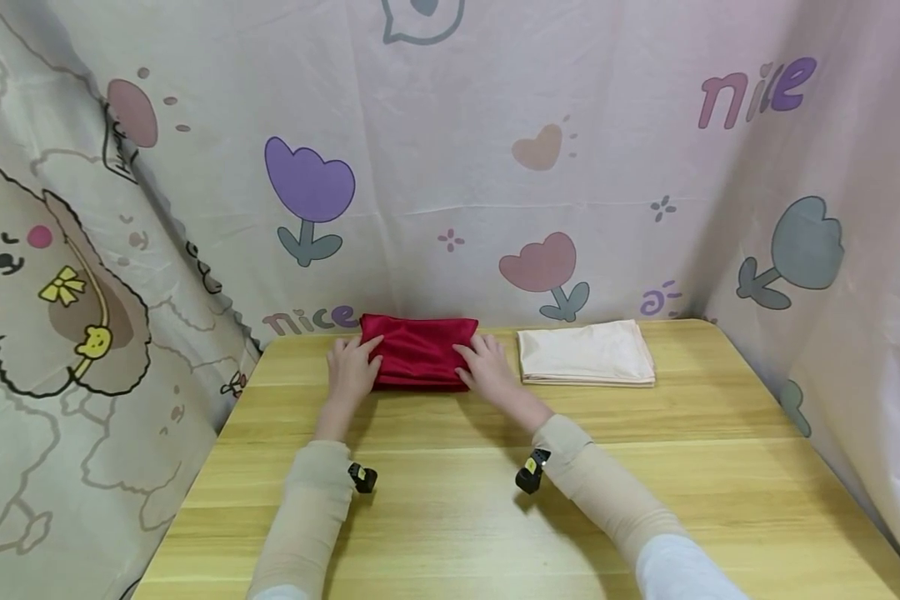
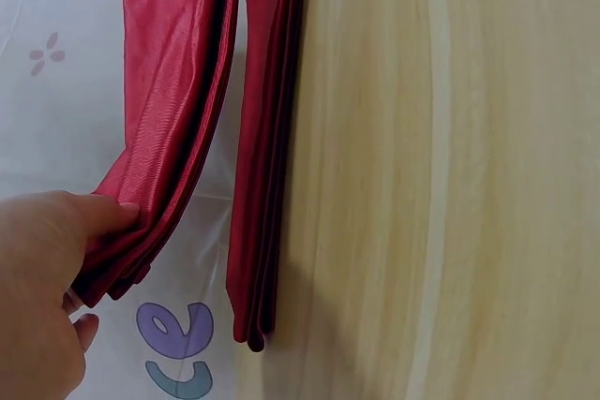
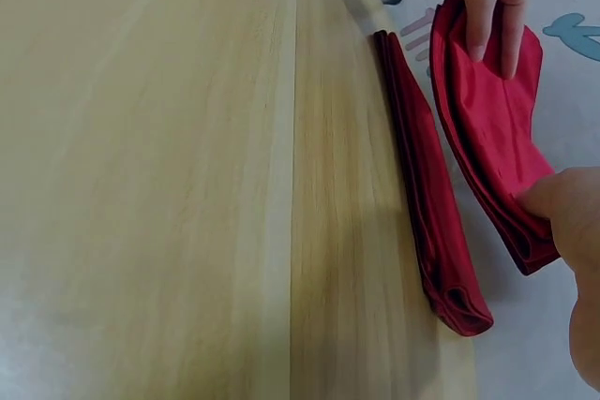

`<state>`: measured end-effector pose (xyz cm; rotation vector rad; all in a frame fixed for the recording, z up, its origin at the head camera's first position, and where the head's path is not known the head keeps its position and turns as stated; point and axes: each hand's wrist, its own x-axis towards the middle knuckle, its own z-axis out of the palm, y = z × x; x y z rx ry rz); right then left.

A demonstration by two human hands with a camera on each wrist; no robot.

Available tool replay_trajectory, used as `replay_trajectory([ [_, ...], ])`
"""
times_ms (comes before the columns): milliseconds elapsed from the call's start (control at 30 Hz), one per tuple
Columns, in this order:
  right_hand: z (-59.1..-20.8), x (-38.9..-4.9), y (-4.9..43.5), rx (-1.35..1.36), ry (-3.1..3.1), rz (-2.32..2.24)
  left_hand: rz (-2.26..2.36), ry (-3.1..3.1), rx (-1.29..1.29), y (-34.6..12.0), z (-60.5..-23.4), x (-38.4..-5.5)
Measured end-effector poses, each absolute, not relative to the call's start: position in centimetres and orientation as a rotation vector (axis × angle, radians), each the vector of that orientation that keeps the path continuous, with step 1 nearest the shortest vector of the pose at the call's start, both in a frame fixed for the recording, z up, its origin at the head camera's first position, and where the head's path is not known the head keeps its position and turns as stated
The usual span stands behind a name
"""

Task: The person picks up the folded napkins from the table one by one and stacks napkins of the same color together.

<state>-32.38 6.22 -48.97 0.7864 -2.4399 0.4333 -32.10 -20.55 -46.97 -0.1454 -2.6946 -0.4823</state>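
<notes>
A folded, shiny red cloth (image 1: 423, 346) is at the back of the table, held between both hands. My left hand (image 1: 351, 367) pinches its left end, thumb on top and fingers underneath, as the left wrist view shows. At the other end my right hand (image 1: 489, 367) grips it, with the thumb (image 3: 542, 196) pressed on the upper face. This cloth (image 2: 164, 128) is raised and bows slightly between the hands. Below it, apart from it, a second folded red cloth (image 3: 433, 203) lies on the table in several layers.
To the right of my right hand lies a folded cream cloth (image 1: 587, 354). The wooden table (image 1: 450, 517) ends at a printed curtain (image 1: 435, 167) behind, with more curtain on both sides. A small black camera (image 1: 362, 477) is worn on each wrist.
</notes>
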Motion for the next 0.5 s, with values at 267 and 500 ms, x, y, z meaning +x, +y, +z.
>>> replay_trajectory([
  [267,-49.33,-32.83,5.76,0.772,-2.450,0.424,-0.470,-2.712,-0.138,-20.70,-47.50,-32.48],
  [500,-49.54,-32.89,5.40,0.761,-2.492,0.449,-0.477,-2.744,-0.124,-20.83,-47.98,-32.68],
])
